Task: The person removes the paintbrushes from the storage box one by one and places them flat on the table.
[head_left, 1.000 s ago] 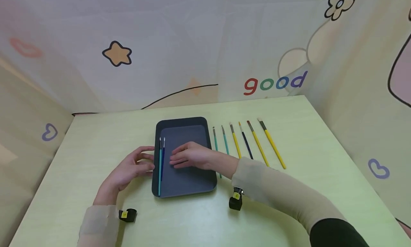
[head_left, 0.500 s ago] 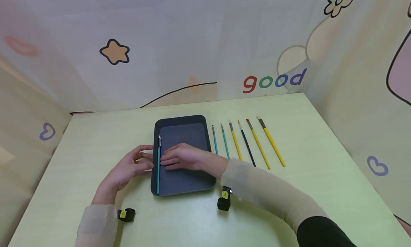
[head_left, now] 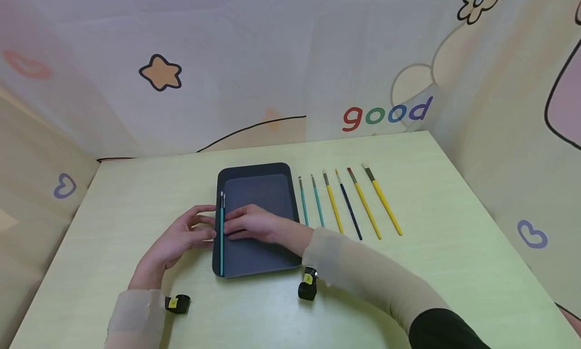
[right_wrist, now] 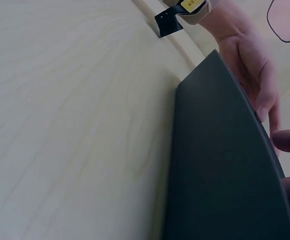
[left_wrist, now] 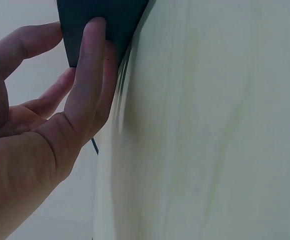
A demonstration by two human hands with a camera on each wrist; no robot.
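A dark grey tray (head_left: 268,260) lies on the table, and a teal paintbrush (head_left: 222,248) lies along its left inner side. Right beside it, a second paintbrush (head_left: 224,200) shows little more than its tip; the rest is hidden. My left hand (head_left: 181,235) touches the tray's outer left side with its fingertips, thumb spread apart. The left wrist view shows those fingers (left_wrist: 87,70) against the tray's outer wall (left_wrist: 77,30). My right hand (head_left: 256,224) is inside the tray, its loosely extended fingertips at the two brushes. In the right wrist view the tray wall hides most of that hand.
To the right of the tray several paintbrushes lie side by side on the table (head_left: 454,268): teal ones (head_left: 316,202), yellow ones (head_left: 386,205) and a dark blue one (head_left: 350,210). A printed cloth (head_left: 254,61) hangs behind the table.
My right hand has moved left across the tray. The dark-handled brush now lies close against the teal brush at the left wall. My left hand stays at the tray's side.
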